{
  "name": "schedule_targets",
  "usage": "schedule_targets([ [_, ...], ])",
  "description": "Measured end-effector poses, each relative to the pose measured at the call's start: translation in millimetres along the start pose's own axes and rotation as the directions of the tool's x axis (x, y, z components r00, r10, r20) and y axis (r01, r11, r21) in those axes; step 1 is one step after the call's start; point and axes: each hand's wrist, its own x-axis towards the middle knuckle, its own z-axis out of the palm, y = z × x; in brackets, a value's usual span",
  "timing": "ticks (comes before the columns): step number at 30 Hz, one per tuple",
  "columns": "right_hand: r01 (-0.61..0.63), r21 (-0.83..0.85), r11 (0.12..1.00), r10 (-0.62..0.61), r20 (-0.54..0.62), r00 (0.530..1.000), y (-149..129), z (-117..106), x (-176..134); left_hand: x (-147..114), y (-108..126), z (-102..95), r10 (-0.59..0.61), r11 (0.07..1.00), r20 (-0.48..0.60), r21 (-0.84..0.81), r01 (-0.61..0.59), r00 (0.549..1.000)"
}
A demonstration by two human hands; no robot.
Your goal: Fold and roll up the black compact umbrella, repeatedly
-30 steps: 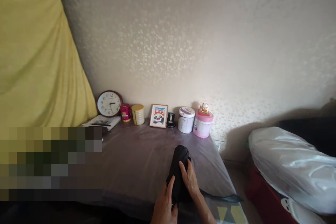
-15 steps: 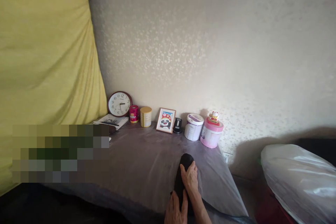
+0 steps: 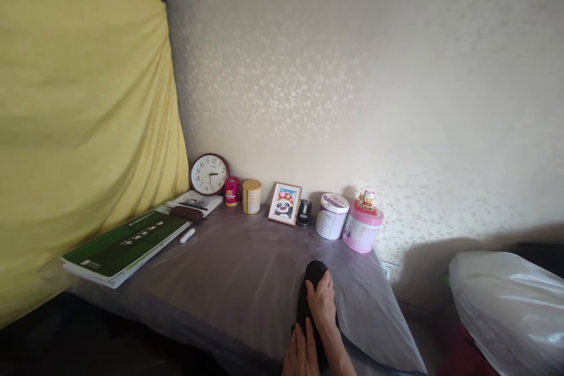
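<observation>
bundle (image 3: 314,269), dark and long, over near part of bench (image 3: 233,288) — right hand (image 3: 322,301) curled round its far end, likely to steady it; left hand (image 3: 302,352) laid along the nearer part, perhaps as support, grip unclear. panda picture (image 3: 285,204) tilted back, probably for display.

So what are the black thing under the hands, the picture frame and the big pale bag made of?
Black thing: probably fabric, from its matte, shineless surface. Picture frame: perhaps wood or plastic, smooth, from its thin brown border; I cannot tell which. Pale bag: likely thin plastic, glossy, from its bright highlights and creases.
</observation>
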Motion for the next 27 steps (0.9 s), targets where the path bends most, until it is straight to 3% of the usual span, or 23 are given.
schedule_targets([
  [5,0.027,0.095,0.995,-0.024,-0.034,0.999,0.5,0.6,-0.9,-0.2,0.3,-1.9,-0.039,0.996,0.074,-0.074,0.045,0.996],
  [14,-0.179,0.215,0.96,0.18,0.012,0.984,-0.1,-11.2,-4.2,-5.6,-0.8,-10.6,0.064,0.997,-0.013,0.046,-0.064,0.998],
  [19,-0.147,0.221,0.964,0.148,0.013,0.989,-2.4,-15.3,-6.3,-6.7,0.3,-15.1,0.084,0.996,-0.003,0.044,-0.084,0.996],
  [23,-0.124,0.121,0.985,0.12,0.041,0.992,-6.4,-15.1,-8.6,-2.7,-3.2,-26.3,0.086,0.996,0.107,-0.008,-0.085,0.991],
  [27,-0.113,0.072,0.991,0.108,0.064,0.992,-8.6,-15.6,-9.7,0.2,-20.0,-42.6,0.149,0.959,0.302,-0.277,-0.063,0.942],
])
